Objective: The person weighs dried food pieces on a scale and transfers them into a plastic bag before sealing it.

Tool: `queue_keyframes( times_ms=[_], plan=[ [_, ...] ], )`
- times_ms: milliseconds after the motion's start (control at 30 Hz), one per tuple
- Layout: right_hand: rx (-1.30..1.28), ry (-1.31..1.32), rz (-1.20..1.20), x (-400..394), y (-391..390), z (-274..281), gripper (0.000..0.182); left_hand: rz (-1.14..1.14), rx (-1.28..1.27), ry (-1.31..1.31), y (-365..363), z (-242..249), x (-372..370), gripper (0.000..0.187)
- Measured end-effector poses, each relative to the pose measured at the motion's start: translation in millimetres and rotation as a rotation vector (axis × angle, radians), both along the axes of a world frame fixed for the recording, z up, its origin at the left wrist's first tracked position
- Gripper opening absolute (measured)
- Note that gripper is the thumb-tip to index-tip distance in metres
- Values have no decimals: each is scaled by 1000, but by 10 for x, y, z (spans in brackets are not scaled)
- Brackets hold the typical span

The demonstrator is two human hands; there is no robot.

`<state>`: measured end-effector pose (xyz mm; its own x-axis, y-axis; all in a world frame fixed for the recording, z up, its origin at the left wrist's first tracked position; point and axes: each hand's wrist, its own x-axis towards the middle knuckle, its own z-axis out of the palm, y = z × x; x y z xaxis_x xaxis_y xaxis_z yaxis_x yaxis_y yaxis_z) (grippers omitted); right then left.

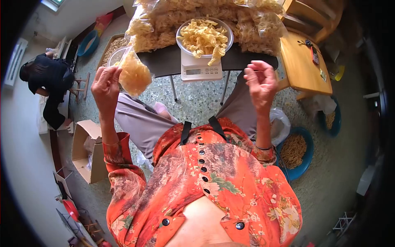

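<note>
The left hand [106, 84] is pinching the neck of a filled clear bag [133, 74] that is hanging just right of its fingers, while the right hand [260, 82] is hovering loosely curled and empty, well apart, across the scale [200, 70] on the desk [164, 61].

A small clear bag [132, 74] was full of pale yellow, curly snack pieces. It was pinched at its top and hung tilted in the air, just off the left edge of the dark table [164, 61], not touching it.
</note>
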<state>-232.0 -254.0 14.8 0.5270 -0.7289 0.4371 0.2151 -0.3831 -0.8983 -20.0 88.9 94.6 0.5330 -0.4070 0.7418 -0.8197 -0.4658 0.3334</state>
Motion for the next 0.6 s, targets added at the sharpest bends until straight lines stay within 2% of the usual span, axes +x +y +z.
queue_keyframes(
  times_ms=[133, 167, 233, 333, 433, 500, 567, 600],
  plan=[
    [-528, 188, -48, 222, 238, 147, 43, 1, -40, 22, -113, 113, -202, 9],
    [-542, 189, -43, 306, 238, 170, 43, 18, -12, 26, -93, 103, -248, 9],
    [-781, 229, -9, 470, 249, 148, 56, -57, -29, -2, -110, 57, -322, 10],
    [-862, 219, 74, 635, 254, 349, 61, -94, -4, 5, 7, 8, -386, 13],
    [-655, 104, 94, 511, 348, 643, 45, -82, 19, 3, 86, -69, -544, 14],
    [-579, 58, 116, 383, 457, 672, 41, -110, 23, 8, 72, -154, -626, 14],
    [-475, 75, 391, 376, 633, 634, 36, -167, 63, -5, 42, -232, -699, 16],
    [-462, 181, 518, 391, 731, 569, 39, -172, 86, 4, 4, -286, -737, 16]
  ],
)
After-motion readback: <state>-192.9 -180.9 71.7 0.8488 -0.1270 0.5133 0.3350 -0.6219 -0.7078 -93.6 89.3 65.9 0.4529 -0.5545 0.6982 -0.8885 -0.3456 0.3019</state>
